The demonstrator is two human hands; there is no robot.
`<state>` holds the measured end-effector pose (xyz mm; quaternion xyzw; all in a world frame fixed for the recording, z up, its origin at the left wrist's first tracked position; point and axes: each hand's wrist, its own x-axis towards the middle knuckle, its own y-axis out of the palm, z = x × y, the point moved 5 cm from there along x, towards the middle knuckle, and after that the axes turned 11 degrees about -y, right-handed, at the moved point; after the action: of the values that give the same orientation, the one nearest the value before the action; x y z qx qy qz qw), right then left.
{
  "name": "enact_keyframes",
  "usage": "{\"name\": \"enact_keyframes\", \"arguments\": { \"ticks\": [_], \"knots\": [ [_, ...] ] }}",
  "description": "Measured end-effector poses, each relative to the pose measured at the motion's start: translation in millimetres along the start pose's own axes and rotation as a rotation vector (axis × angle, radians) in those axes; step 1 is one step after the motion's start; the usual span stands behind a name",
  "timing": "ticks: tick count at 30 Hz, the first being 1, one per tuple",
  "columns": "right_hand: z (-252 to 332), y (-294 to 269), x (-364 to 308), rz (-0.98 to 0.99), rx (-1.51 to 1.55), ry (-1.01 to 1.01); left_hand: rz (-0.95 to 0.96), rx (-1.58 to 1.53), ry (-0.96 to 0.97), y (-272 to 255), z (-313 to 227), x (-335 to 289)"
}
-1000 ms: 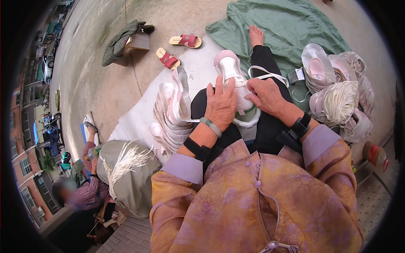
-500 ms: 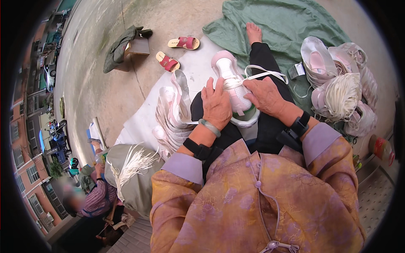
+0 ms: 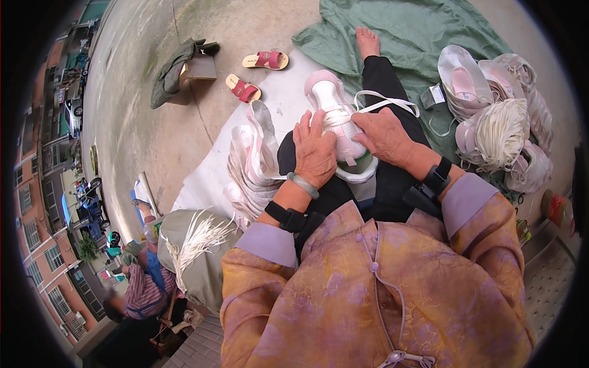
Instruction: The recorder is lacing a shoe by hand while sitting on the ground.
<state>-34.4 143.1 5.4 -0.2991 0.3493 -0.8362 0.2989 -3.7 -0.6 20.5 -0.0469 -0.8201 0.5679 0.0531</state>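
Note:
A pink and white sneaker [image 3: 323, 92] rests between my black-trousered legs, its toe pointing away from me. White lace is threaded across its tongue, and a loose shoelace [image 3: 396, 101] loops out to the right. My left hand [image 3: 314, 152] is closed at the shoe's left side, fingertips at the lacing. From the right, my right hand [image 3: 388, 136] has thumb and bent fingers pressed together at the lace rows; the exact pinch is partly hidden. Left of my leg stands a stack of pink and white shoe uppers [image 3: 248, 168].
On the right, more shoes [image 3: 461, 80] lie with a thick bundle of white laces [image 3: 504, 138] on a green cloth [image 3: 405, 34]. White laces [image 3: 199, 242] drape over a grey-green bundle [image 3: 208, 285] at left. Red slippers [image 3: 267, 59] sit ahead. Another person [image 3: 147, 291] sits at the lower left.
Both hands stay at the lacing with only slight finger shifts. The view has moved a little, and the person at the lower left has changed posture.

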Motion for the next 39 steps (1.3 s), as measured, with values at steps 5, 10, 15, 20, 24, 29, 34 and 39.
{"name": "enact_keyframes", "arguments": {
  "ticks": [5,10,15,20,24,29,34,39],
  "knots": [
    [-4.3,2.2,0.3,0.003,0.007,0.004,-0.028,0.056,0.053,-5.3,-7.7,3.5],
    [-2.9,1.5,-0.4,0.020,0.032,0.037,0.063,0.011,-0.011,-6.7,-3.3,2.7],
    [0.5,-3.1,-0.3,-0.085,0.050,0.033,0.030,-0.101,0.009,-3.7,-2.9,3.0],
    [1.3,-7.7,2.6,-0.142,0.104,0.017,-0.067,-0.080,-0.021,-2.2,-24.5,8.2],
    [0.0,-3.6,7.4,-0.233,0.193,0.009,-0.065,-0.175,-0.073,1.4,-11.4,8.6],
    [-1.0,0.7,16.1,-0.190,0.151,0.009,0.014,-0.296,-0.109,0.9,-3.9,10.0],
    [2.6,-1.4,19.1,-0.134,-0.010,-0.052,0.021,-0.401,-0.166,-5.4,-2.5,10.4],
    [-28.0,-63.8,-14.5,-0.161,-0.210,0.065,-0.083,-0.559,-0.268,-20.3,20.8,9.7]
  ]
}}
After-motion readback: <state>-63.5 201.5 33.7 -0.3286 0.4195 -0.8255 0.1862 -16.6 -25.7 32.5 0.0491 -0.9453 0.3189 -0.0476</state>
